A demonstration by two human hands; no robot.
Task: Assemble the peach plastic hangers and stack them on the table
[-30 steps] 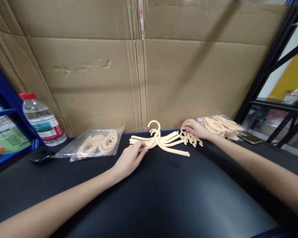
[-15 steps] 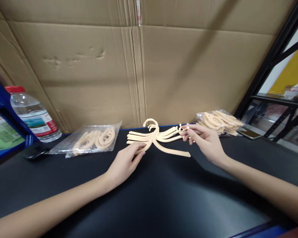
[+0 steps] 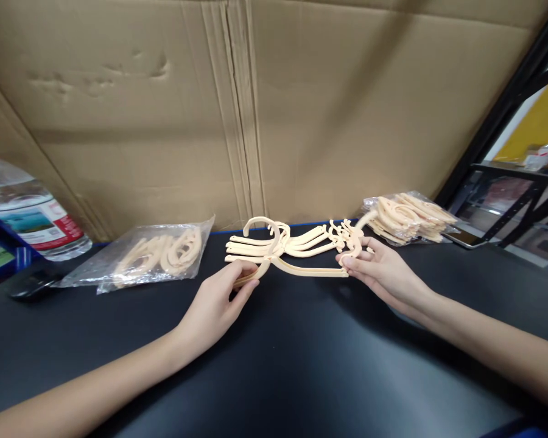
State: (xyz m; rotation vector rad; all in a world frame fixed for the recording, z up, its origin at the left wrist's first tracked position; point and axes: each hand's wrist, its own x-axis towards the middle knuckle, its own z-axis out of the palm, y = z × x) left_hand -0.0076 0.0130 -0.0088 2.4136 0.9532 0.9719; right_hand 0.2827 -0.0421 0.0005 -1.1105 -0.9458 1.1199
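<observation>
From where I stand, the work looks like bringing a small pale hook (image 3: 355, 245) to the right end of a hanger (image 3: 308, 269), held mid-table on the near side of the other hangers (image 3: 246, 249). The left hand (image 3: 217, 296) pinches its left arm; the right hand (image 3: 383, 271), palm turned inward, grips the hook. Lining them up seems to call for a steady left hold.

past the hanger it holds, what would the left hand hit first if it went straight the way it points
Beyond the held hanger, the left hand would probably meet the overlapping hangers lying behind, though depth is unclear and it might pass above them.
</observation>
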